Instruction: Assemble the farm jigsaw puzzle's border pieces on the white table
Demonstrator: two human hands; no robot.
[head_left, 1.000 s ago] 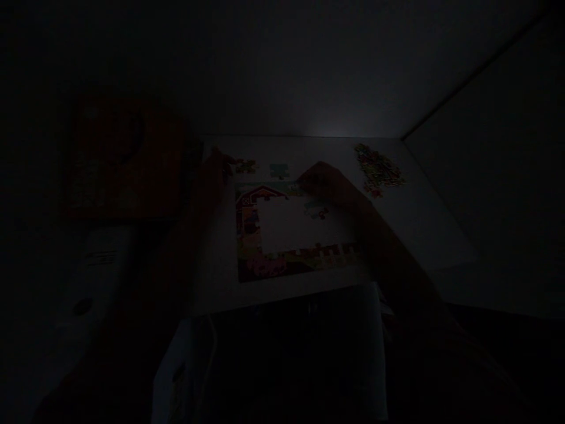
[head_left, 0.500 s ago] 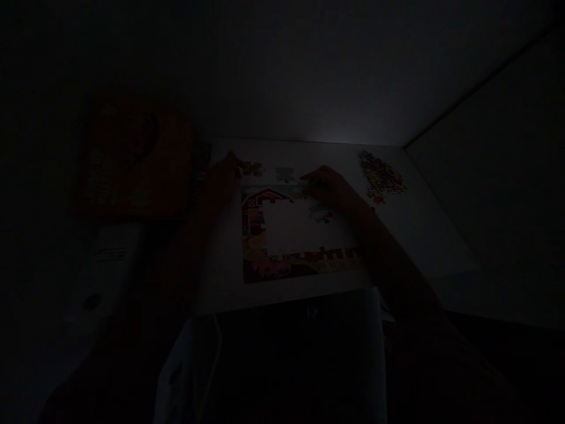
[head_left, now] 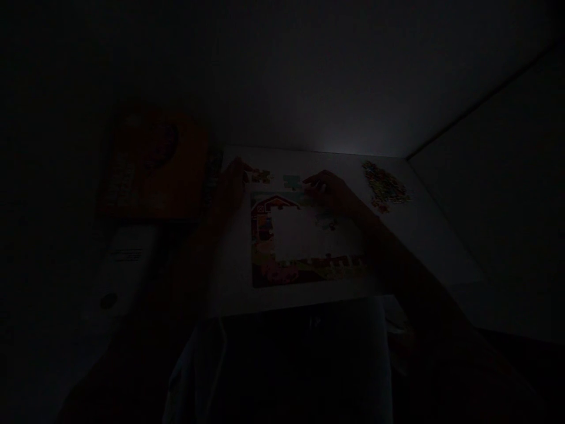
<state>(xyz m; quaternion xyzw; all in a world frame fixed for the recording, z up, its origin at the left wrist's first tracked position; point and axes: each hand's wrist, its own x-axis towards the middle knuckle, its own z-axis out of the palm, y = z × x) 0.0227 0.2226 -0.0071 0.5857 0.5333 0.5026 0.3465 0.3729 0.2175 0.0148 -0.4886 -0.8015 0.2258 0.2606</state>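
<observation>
The scene is very dark. On a white table lies a partly assembled jigsaw puzzle (head_left: 282,274), its left side, bottom and part of its top joined, showing a red barn and a pink shape. My left hand (head_left: 233,184) is at its upper left corner, a finger stretched toward brown-green puzzle pieces (head_left: 262,175). Above the top border lies a pale teal puzzle piece (head_left: 291,181). My right hand (head_left: 331,191) hovers over or rests on the top border, fingers bent and apart, its fingertips close to the teal piece; contact is unclear. Loose pieces (head_left: 326,222) lie inside the frame.
A heap of loose puzzle pieces (head_left: 386,184) lies at the table's back right. An orange box (head_left: 159,168) stands left of the table, with a white object (head_left: 126,259) bearing dark print in front of it. A wall (head_left: 331,100) rises behind the table.
The whole view has shifted, so everything appears slightly further right and lower. Both hands stay at nearly the same places over the puzzle; no piece has clearly moved.
</observation>
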